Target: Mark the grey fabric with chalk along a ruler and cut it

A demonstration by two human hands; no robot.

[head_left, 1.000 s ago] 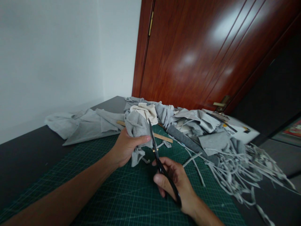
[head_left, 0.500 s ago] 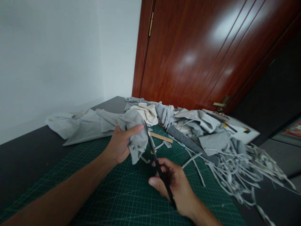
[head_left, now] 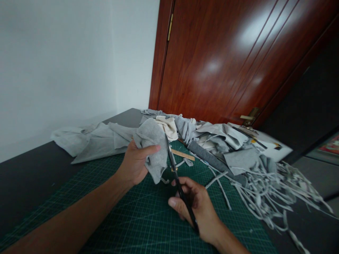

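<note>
Bunched grey fabric (head_left: 152, 135) hangs in my left hand (head_left: 136, 160), the thumb pressed across its front and the other fingers behind it. My right hand (head_left: 194, 203) is closed around the black handles of a pair of scissors (head_left: 176, 176). The blades point up and away, along the right edge of the held fabric; whether they touch it I cannot tell. Both hands are above a green cutting mat (head_left: 127, 218) with grid lines. Past the blades a wooden ruler (head_left: 182, 154) lies on the mat beside small grey scraps (head_left: 188, 162).
Grey fabric (head_left: 92, 141) spreads over the dark table at left. A cream cloth (head_left: 168, 127) and heaped grey pieces (head_left: 222, 135) lie at the back. Thin grey strips (head_left: 262, 201) are piled at right, by a dark grey roll (head_left: 212, 158). A wooden door (head_left: 212, 63) stands behind.
The fabric in my left hand has turned and spread out, showing a flatter face and a lower tip further right. The scissors and my right hand have shifted very slightly right.
</note>
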